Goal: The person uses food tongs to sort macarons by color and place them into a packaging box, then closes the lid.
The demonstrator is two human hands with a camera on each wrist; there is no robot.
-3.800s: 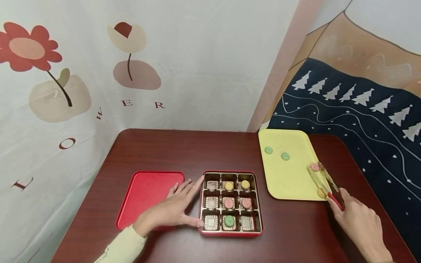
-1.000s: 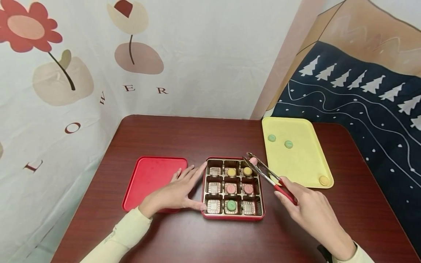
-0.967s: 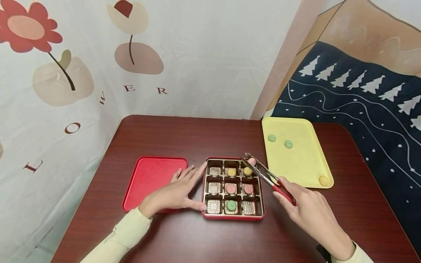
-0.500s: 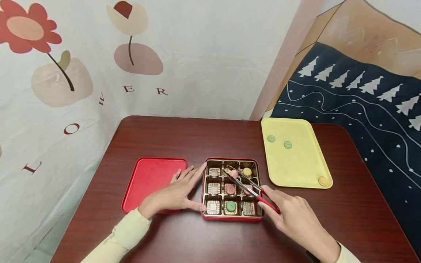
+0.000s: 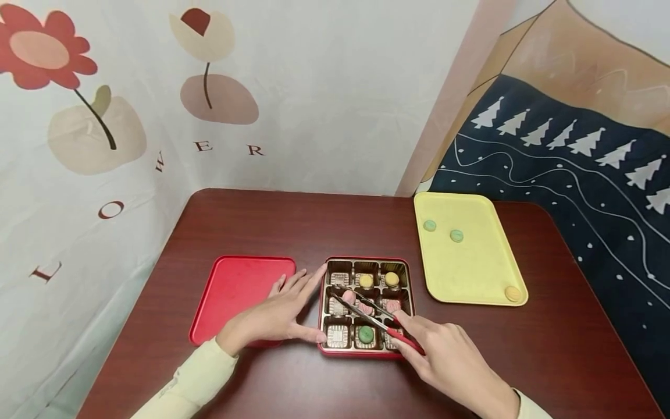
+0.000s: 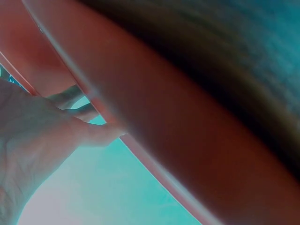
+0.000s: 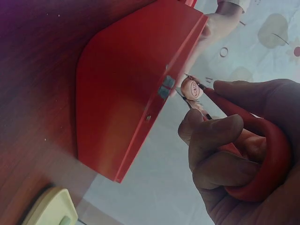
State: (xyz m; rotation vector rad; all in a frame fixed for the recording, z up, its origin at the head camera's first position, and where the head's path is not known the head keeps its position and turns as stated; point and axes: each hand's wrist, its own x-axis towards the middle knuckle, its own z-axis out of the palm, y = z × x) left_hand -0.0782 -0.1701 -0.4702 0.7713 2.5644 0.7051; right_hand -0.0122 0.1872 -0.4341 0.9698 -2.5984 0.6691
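My right hand (image 5: 450, 355) grips metal tongs with red handles (image 5: 403, 339). Between the tong tips is a pink round sweet (image 5: 349, 297), over the left compartment of the middle row; the right wrist view shows stamped letters on this sweet (image 7: 191, 89). Below them sits a red box (image 5: 361, 354) with a gold divided insert. Yellow sweets (image 5: 366, 281) fill its top middle and top right compartments, pink ones the middle row's centre and right, a green one (image 5: 366, 334) the bottom middle. With fingers spread, my left hand (image 5: 274, 320) rests along the box's left side, thumb at the near corner.
A red lid (image 5: 238, 285) lies left of the box, partly behind the left hand. At the back right stands a yellow tray (image 5: 473, 273) with two green sweets (image 5: 456, 235) and a yellow one (image 5: 512, 294). Printed cloth (image 5: 324, 105) hangs behind the table.
The tongs took the pink sweet from the yellow tray, and my right hand carried it left across the box to the middle-left compartment. My left hand has stayed at the box's side.
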